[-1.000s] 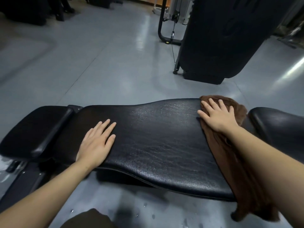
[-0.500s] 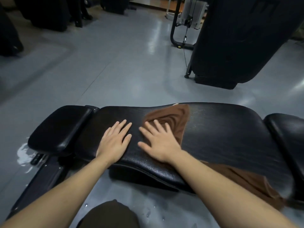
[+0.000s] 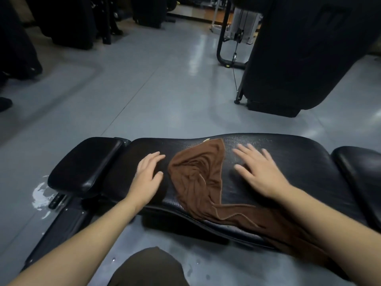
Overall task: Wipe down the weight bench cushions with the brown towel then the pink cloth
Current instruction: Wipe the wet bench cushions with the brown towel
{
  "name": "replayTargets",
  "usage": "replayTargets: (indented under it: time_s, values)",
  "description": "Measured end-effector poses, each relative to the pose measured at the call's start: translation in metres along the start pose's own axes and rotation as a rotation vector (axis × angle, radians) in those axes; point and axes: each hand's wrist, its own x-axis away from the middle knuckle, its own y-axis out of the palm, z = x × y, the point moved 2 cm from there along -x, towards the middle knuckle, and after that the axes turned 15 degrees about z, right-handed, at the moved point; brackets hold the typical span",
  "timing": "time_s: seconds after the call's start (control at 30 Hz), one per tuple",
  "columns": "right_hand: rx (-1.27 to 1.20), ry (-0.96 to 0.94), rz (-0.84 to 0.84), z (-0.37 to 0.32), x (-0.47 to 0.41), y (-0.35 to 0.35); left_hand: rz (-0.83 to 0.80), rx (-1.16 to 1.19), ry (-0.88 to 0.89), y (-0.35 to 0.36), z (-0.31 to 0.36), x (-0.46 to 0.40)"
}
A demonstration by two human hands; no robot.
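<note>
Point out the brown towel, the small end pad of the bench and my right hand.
brown towel (image 3: 198, 174): head view, bunched middle lying on the long cushion.
small end pad (image 3: 86, 164): head view, top surface.
right hand (image 3: 260, 172): head view, back of the hand.

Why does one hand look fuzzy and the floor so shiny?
In the head view, the right hand is smeared by motion blur, while the left hand and brown towel look sharper; ceiling light bounces off the grey floor as a pale glare streak; the wide lens bends the bench cushion.
</note>
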Motion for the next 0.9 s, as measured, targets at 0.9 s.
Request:
replayTargets:
  time_s: [0.9]
  values:
    - [0.081, -0.045, -0.198, -0.083, -0.017, 0.061, -0.262, -0.559, 0.302, -0.002, -0.005, -0.016]
